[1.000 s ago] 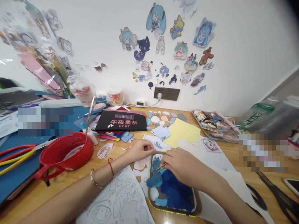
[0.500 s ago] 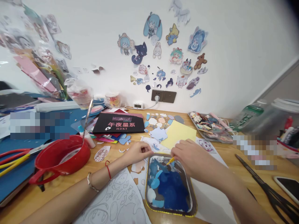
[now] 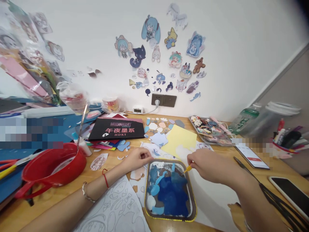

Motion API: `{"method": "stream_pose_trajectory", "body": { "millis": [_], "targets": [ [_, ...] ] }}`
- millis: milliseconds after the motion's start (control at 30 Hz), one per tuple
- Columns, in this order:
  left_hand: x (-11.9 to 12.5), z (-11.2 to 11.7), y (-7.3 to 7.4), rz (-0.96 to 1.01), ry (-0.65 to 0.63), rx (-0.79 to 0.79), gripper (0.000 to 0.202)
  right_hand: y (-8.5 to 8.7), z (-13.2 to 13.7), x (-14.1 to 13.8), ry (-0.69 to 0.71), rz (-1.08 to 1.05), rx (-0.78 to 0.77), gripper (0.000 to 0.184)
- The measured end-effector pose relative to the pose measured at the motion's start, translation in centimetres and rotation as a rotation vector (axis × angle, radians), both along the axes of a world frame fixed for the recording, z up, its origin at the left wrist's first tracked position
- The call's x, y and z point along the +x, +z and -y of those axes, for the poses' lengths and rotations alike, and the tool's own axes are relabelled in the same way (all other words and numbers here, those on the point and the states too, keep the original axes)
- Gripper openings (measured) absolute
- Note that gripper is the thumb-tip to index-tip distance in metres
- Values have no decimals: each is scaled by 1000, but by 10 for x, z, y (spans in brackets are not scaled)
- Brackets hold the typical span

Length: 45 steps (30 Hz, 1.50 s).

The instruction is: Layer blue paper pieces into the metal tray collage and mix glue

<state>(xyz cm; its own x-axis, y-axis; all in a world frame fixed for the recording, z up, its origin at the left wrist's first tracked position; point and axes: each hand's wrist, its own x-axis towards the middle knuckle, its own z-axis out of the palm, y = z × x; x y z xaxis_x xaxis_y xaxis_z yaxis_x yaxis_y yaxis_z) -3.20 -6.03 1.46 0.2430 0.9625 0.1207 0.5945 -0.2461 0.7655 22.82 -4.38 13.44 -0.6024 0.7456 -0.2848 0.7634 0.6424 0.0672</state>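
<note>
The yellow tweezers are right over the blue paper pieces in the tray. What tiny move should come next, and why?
Probably lower the tweezers in the right hand onto a blue piece: their tip hovers at the tray while the left hand rests at its corner.

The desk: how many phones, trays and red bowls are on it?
Phones: 2, one lit, one dark
Trays: 2, one of blue cutouts, one of stickers
Red bowls: 1
Total: 5
</note>
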Motion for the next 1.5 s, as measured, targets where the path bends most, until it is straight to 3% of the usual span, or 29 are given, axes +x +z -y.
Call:
{"method": "stream_pose_trajectory", "body": {
  "millis": [233, 433, 900, 1100, 1300, 1500],
  "targets": [
    [-1, -1, -2, -11, 18, 3, 28, -3, -4, 0, -31, -14, 33, 23],
    [0, 0, 0, -10, 13, -4, 29, -10, 3, -11, 41, 60, -136, 24],
    [0, 0, -1, -2, 28, -26, 30, -13, -8, -11, -8, -30, 4, 27],
    [-1, 0, -1, 6, 17, -19, 30, -11, -8, -4, -11, -12, -107, 25],
    [-1, -1, -1, -7, 26, -17, 30, -11, -7, -7, -26, -59, -91, 27],
    [0, -1, -2, -2, 18, -30, 33, -16, -8, -9, -24, -47, -289, 25]
  ]
}}
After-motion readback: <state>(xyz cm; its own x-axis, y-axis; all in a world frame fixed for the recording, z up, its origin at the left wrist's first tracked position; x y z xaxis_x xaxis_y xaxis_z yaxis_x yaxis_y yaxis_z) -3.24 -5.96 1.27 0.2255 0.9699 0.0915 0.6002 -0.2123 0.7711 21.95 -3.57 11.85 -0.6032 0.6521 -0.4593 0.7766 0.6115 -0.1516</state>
